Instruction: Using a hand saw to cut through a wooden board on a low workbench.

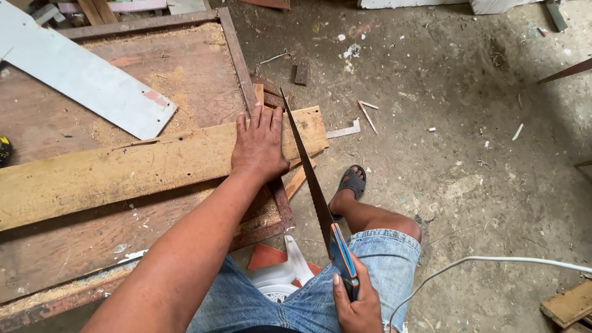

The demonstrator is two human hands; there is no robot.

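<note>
Both hands work: left [259, 145] flat on plank [123, 169], right [354, 302] gripping saw [308, 172].

A yellowish wooden plank [154, 163] lies flat across the workbench, a dark-bladed handsaw [306, 166] slanting across its right end.

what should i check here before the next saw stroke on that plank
1. Left hand flat on the plank, pinning it to the workbench: ok.
2. Left hand's fingers apart from the saw blade: not ok, they lie right beside it.
3. Right hand closed around the saw handle: ok.
4. Blade seated across the plank near its overhanging end: ok.
5. Sandalled foot away from the offcut's drop zone: not ok, it stands just below the plank's end.
6. White cable away from the blade: ok, it lies on the floor, off to the right.
</note>
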